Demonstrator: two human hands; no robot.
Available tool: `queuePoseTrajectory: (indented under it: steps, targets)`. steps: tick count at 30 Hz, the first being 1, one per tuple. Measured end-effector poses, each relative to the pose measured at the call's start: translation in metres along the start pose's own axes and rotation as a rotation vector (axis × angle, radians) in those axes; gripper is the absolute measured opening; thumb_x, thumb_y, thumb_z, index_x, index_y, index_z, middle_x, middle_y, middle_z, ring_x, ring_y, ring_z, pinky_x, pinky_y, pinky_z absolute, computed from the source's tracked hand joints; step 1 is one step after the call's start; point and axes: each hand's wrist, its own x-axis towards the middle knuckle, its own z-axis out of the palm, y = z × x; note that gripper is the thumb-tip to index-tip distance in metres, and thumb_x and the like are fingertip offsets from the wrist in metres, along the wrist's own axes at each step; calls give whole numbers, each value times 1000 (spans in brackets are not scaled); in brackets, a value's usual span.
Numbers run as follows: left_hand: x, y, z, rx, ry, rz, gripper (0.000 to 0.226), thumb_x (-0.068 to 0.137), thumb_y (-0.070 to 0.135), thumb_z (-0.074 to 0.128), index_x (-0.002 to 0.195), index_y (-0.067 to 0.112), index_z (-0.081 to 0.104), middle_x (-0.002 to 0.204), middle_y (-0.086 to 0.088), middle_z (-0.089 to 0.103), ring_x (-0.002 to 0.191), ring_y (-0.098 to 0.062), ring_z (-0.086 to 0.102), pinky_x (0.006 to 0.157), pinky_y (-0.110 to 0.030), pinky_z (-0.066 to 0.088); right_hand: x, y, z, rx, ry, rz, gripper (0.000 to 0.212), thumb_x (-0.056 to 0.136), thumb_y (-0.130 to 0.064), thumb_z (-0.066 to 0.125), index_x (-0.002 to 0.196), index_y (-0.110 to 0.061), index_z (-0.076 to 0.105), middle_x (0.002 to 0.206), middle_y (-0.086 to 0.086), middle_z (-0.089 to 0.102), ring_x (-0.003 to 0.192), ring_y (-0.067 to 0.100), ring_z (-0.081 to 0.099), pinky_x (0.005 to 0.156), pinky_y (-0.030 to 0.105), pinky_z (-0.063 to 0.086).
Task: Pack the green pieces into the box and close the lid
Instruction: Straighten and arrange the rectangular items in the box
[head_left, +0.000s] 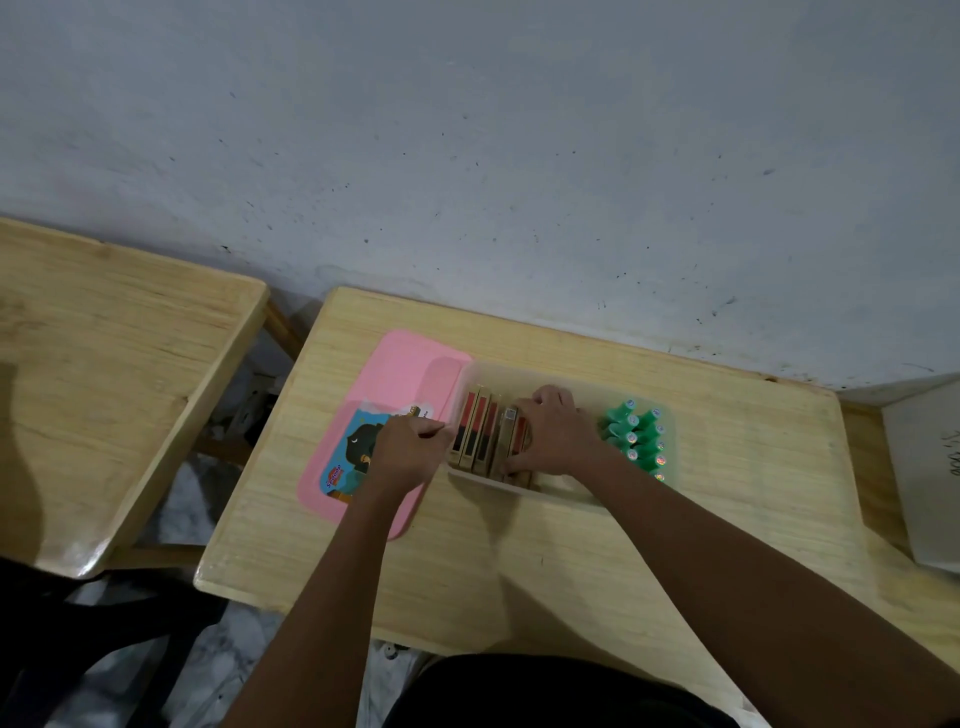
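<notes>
A translucent white box (550, 371) stands on the wooden table. Several green pieces (636, 439) with round caps stand packed in its right end. Several red and tan cartons (475, 431) stand upright in its left part. The pink lid (410, 374) lies flat on the table just left of the box, a picture sticker on it. My left hand (410, 449) is closed at the box's left wall, over the lid; what it grips is hidden. My right hand (556, 434) reaches into the box, fingers spread over the right cartons.
The table (519, 561) stands against a grey wall. A second wooden table (104, 374) stands to the left across a gap. A white sheet or board (930, 467) lies at the right edge. Bare tabletop lies in front of the box.
</notes>
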Motion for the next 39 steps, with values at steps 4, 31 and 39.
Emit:
queuePoseTrajectory:
  steps: [4,31,39]
  targets:
    - [0,0,0,-9,-8,0,29,91,26,62,109,7,71,76,-4,70,76,-19,66,82,-42,59,2,0,1,32,49,-12,86,72,-62,69,144,-29,36,138,7,38,131,26,32,101,45,38]
    - [-1,0,0,15,21,29,26,92,25,60,103,5,73,77,-7,71,73,-15,62,76,-34,55,-1,-21,-2,1284,130,296,37,87,-26,71,116,-4,63,85,5,68,66,14,67,69,30,61]
    - [-4,3,0,30,-6,35,21,93,24,59,81,13,72,62,-1,63,63,-14,57,63,-27,47,-6,-20,-7,1360,111,281,49,92,-12,64,137,-1,49,103,9,67,83,13,68,70,22,58]
